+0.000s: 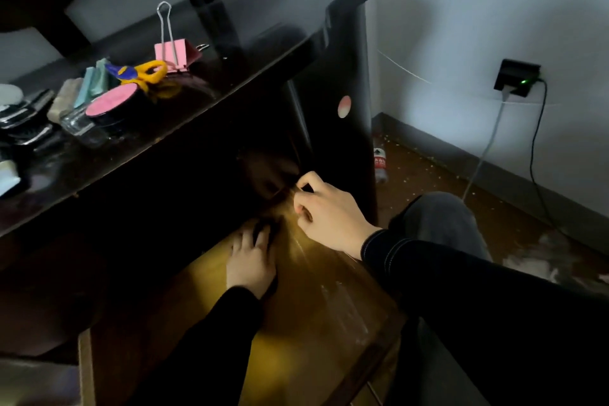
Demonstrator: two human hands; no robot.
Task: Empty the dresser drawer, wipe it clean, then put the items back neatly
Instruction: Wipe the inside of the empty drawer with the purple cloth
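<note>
While the drawer [329, 323] stands pulled out under the dresser top [263, 10], both hands reach its dark back. The left hand [252, 260] lies low, the right hand [329, 214] curls its fingers at the corner, but what either grasps cannot be told. Scissors [145, 72] lie on top.

Dim room; light came from right onto wall [494, 10]. Drawer [313, 306] floor glowed yellow w/ glare streaks. Under desktop [230, 43] near black. Soft blur, edges bent.
</note>
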